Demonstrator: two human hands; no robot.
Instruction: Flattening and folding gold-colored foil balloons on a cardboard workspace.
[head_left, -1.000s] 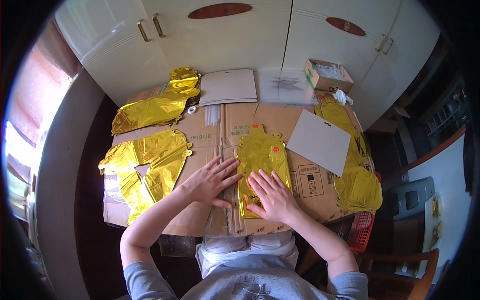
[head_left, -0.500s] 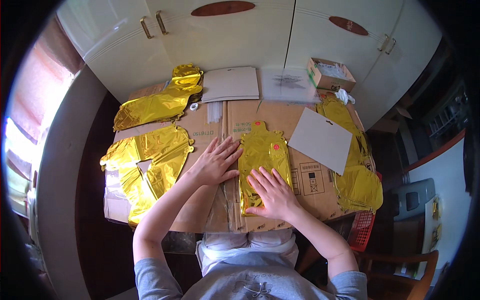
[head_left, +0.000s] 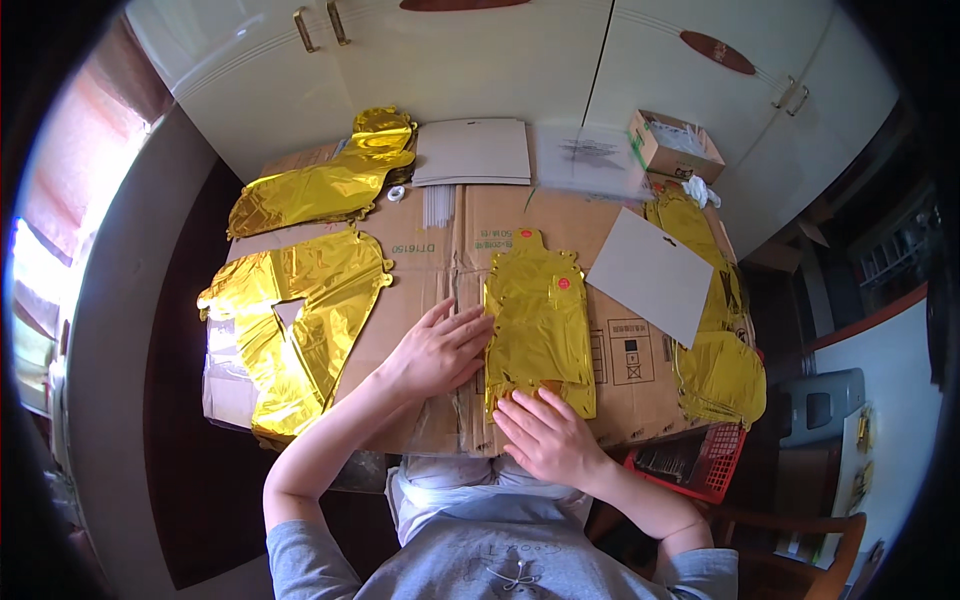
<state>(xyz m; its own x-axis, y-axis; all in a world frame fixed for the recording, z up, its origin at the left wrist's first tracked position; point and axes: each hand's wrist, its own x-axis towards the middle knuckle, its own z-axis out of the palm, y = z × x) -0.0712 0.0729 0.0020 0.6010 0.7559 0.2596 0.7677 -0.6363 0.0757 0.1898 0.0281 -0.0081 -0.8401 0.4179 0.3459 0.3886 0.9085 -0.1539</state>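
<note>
A folded gold foil balloon [head_left: 538,325] lies flat on the cardboard-covered table in front of me, with two small red round stickers near its far end. My left hand [head_left: 437,348] rests along its left edge, fingers stretched and fingertips touching the foil. My right hand [head_left: 548,435] lies over the near end, fingers spread on the foil's lower edge. Right of the foil is a white card [head_left: 653,277] with a small hanging slot, partly over another gold foil balloon [head_left: 720,375].
More gold foil balloons lie at left [head_left: 345,310] and far left [head_left: 310,205]. Along the back are stacked cards [head_left: 472,153], clear bags [head_left: 585,160], thin white strips [head_left: 438,207], a tape roll [head_left: 396,193] and a small box [head_left: 675,145]. A red basket [head_left: 725,460] sits below the table's right edge.
My right hand has slid toward me, from the middle of the folded foil to its near edge. My left hand has moved slightly nearer, still beside the foil.
</note>
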